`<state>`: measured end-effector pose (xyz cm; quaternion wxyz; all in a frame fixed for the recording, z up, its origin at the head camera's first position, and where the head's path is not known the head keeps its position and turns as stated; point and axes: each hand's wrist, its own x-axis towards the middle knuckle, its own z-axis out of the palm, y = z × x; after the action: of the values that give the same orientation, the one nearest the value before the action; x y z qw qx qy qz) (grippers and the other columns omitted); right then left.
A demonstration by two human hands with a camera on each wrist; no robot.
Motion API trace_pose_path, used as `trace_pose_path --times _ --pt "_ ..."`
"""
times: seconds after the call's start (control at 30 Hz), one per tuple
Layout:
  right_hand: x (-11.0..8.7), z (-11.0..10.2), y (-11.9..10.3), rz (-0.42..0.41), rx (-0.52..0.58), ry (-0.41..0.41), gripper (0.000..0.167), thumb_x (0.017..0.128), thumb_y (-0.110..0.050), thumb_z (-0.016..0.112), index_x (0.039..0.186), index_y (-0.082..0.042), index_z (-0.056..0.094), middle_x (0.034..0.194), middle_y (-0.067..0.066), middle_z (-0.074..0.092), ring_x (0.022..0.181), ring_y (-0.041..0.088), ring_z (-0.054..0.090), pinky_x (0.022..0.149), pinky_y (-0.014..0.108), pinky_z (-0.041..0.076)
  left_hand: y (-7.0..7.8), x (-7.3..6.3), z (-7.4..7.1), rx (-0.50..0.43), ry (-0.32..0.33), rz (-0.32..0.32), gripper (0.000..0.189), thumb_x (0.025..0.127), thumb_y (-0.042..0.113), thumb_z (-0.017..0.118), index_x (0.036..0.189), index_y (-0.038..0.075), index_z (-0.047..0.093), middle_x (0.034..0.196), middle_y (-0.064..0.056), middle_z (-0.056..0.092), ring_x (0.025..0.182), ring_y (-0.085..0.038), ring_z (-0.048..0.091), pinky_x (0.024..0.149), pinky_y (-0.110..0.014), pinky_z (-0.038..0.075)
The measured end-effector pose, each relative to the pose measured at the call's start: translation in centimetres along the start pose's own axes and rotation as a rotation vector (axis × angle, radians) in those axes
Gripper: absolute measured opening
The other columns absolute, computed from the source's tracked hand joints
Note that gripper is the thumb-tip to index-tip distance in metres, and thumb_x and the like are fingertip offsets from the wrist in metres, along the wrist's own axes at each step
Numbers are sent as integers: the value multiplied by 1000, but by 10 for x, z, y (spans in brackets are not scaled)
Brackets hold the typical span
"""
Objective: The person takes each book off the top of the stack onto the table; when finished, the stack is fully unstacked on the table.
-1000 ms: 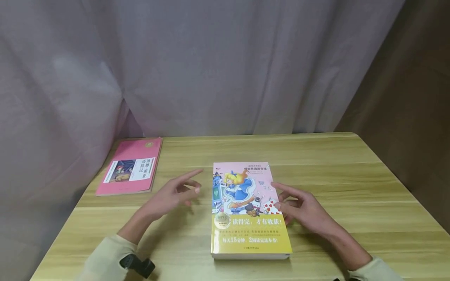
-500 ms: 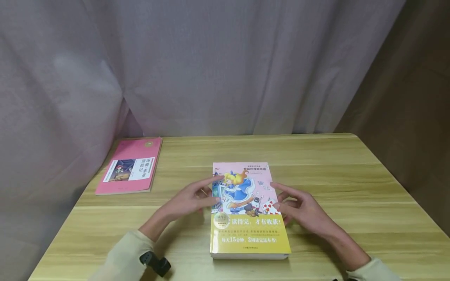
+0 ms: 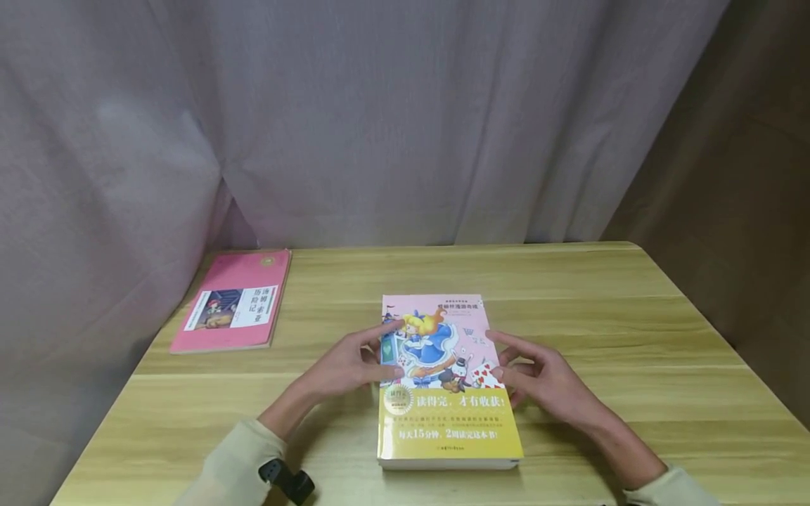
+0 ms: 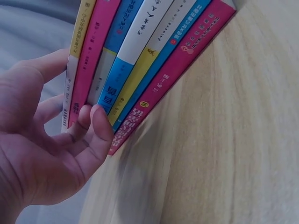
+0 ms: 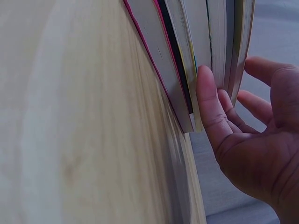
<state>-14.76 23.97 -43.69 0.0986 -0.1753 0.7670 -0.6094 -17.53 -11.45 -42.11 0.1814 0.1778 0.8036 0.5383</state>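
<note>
In the head view a stack of several books lies flat near the table's front; its top book (image 3: 449,422) has a pink and yellow cover with a cartoon girl in blue. My left hand (image 3: 342,365) is at the stack's left side, index finger and thumb at the cover's edge. Fingertips touch the coloured spines (image 4: 140,56) in the left wrist view. On the opposite side, my right hand (image 3: 550,379) has its fingertips at the page edges (image 5: 198,37), fingers relaxed. Neither hand is wrapped round the stack. The far fingers are partly hidden.
A thin pink book (image 3: 247,267) lies flat at the table's back left corner. The wooden table (image 3: 601,295) extends behind and to the right of the stack. Grey curtain (image 3: 405,126) hangs along the back and left edges.
My left hand has moved right, from apart from the stack to its left side, and its thumb has lowered slightly. My right hand and the books have stayed nearly still.
</note>
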Motion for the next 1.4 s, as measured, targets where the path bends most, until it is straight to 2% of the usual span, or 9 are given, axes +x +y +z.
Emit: trace_pose_path --times 0.23,0.4,0.57,0.63,0.87,1.1,1.23,1.33,1.4 --pt "-1 -1 2 -6 15 -31 62 103 -6 66 160 0 41 115 24 58 83 19 76 63 47 65 -2 -1 -2 -11 -20 -12 83 92 27 83 163 31 41 112 -15 58 78 -19 65 61 -31 56" --pt "-2 -3 1 -14 35 -59 62 104 -6 63 161 1 38 114 22 58 77 20 75 64 46 66 -4 -6 -7 -39 -24 -12 83 93 27 83 164 32 40 111 -16 57 73 -18 64 60 -31 56" --pt "-2 -2 1 6 44 -66 61 103 -7 66 158 4 42 114 22 55 79 19 74 66 45 66 -8 -11 -13 -84 -26 -31 83 94 26 82 165 31 39 112 -18 58 79 -19 70 64 -34 59" --pt "-2 -2 1 21 39 -63 61 102 -8 68 158 3 44 115 22 55 81 19 74 66 44 66 -9 -13 -14 -113 -29 -42 84 94 25 82 165 30 37 118 -20 59 84 -20 73 66 -36 61" --pt "-2 1 1 52 16 -44 63 100 -12 72 158 -3 47 115 22 53 79 18 72 66 45 66 -10 -19 -17 -149 -22 -51 87 95 22 80 167 27 32 148 -25 56 74 -21 69 66 -34 61" --pt "-2 3 -2 83 6 -41 63 99 -13 74 157 -3 49 116 25 51 82 19 70 68 43 66 -13 -28 -22 -193 27 -40 84 95 16 78 167 28 34 173 -21 26 98 -21 73 74 -34 64" --pt "-2 4 -4 88 3 -38 64 98 -13 75 156 -4 50 114 25 51 81 18 69 67 42 66 -15 -30 -23 -229 52 -38 84 95 12 76 166 28 35 174 -20 25 115 -28 71 77 -33 64" --pt "-2 4 -4 100 -1 -32 64 98 -14 76 156 -6 51 113 22 52 80 18 69 67 42 66 -15 -30 -23 -238 70 -30 83 95 10 76 166 28 36 175 -15 26 137 -38 58 83 -33 64" --pt "-2 4 -3 105 -2 -30 64 98 -14 76 156 -7 51 113 22 52 80 18 69 67 42 66 -15 -30 -23 -231 83 -19 83 95 9 76 165 28 37 176 -9 24 151 -40 42 93 -34 62"
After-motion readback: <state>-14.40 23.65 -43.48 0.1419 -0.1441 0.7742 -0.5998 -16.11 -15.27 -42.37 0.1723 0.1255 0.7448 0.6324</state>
